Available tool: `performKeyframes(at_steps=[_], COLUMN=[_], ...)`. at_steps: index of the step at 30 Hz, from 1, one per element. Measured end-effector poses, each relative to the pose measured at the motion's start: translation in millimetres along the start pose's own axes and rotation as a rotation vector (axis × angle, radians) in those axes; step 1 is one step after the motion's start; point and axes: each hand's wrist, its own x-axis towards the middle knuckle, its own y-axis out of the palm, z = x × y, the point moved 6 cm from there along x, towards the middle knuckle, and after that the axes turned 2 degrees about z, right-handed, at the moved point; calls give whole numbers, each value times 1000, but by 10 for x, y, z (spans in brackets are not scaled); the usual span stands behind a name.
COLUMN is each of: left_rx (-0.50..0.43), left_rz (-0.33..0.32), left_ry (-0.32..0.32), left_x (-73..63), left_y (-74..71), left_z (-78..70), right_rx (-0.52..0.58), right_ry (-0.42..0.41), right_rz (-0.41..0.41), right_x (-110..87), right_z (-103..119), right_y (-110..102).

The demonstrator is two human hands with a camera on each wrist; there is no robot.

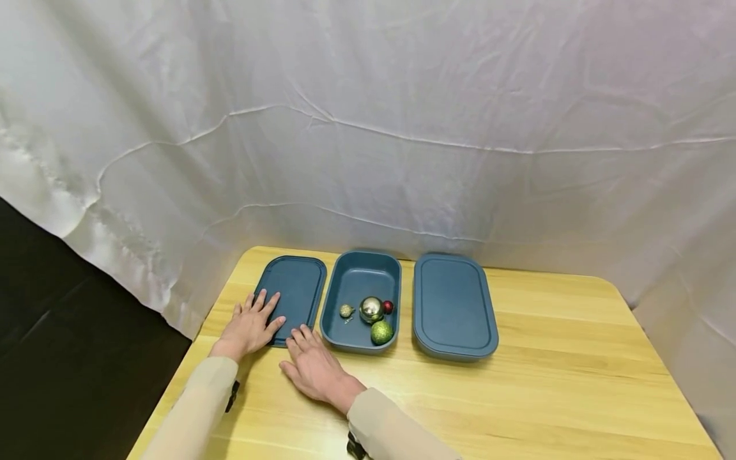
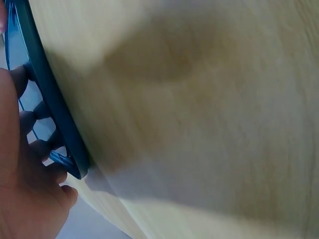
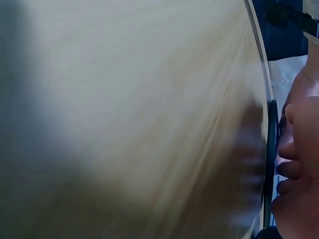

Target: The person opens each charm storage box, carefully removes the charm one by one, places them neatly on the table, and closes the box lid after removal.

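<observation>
A loose dark blue lid (image 1: 300, 281) lies flat on the table at the left. My left hand (image 1: 246, 327) rests on its left front part with the fingers spread. In the left wrist view, the fingertips of that hand (image 2: 32, 199) overlap the lid's rim (image 2: 52, 102). My right hand (image 1: 316, 369) reaches to the lid's front right corner, fingers extended and fingertips at its edge. Beside the lid stands an uncovered blue box (image 1: 361, 285). Inside are a shiny gold bauble (image 1: 370, 308), a green glitter bauble (image 1: 381, 332), a small red bauble (image 1: 388, 306) and a small pale gold bauble (image 1: 346, 310).
A second blue box (image 1: 455, 303) with its lid on stands right of the uncovered one. The wooden table (image 1: 563, 364) extends to the right and front. Pale curtains (image 1: 402, 179) hang behind the table's back edge.
</observation>
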Motion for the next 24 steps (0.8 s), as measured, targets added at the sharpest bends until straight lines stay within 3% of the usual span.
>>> performKeyframes(at_steps=[6, 11, 15, 18, 24], left_rx=[-49, -134, -202, -244, -365], left_rz=[-87, -183, -270, -352, -543], left_ry=[21, 74, 114, 141, 180], left_x=[39, 65, 33, 9, 32], left_y=[-136, -293, -455, -564, -657], left_z=[-59, -220, -424, -607, -1004], right_rx=[68, 68, 93, 127, 170], right_ry=[-54, -145, -225, -243, -204], right_rz=[-115, -340, -563, -682, -800], right_x=[-163, -337, -473, -556, -687], right_z=[53, 63, -1, -117, -449], right_y=[-96, -347, -579, -727, -996])
